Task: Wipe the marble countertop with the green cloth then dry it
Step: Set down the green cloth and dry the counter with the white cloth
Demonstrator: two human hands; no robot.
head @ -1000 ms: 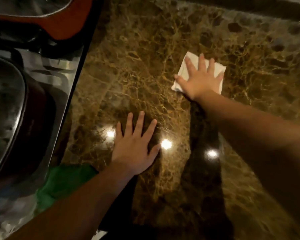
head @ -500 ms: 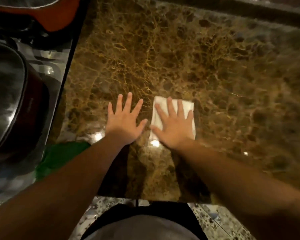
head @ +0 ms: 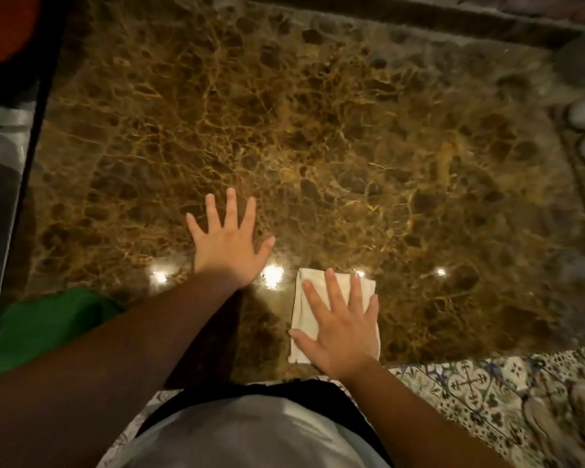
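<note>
You've dragged the white cloth [head: 331, 315] back toward the counter's near edge; your right hand [head: 343, 327] presses it flat, fingers spread. Left hand [head: 228, 244] lies open on the marble countertop [head: 318, 130]; green cloth [head: 44, 329] at its 8 o'clock.

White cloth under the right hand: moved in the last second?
Yes. The white cloth under the right hand has slid from mid-counter back to the near edge of the marble countertop, close to the person's body.

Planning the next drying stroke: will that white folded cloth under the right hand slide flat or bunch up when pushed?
The white folded cloth looks thin and limp, so probably floppy. The marble countertop is glossy, so it likely slides easily. The right hand lies flat on it, which should limit bunching.
</note>
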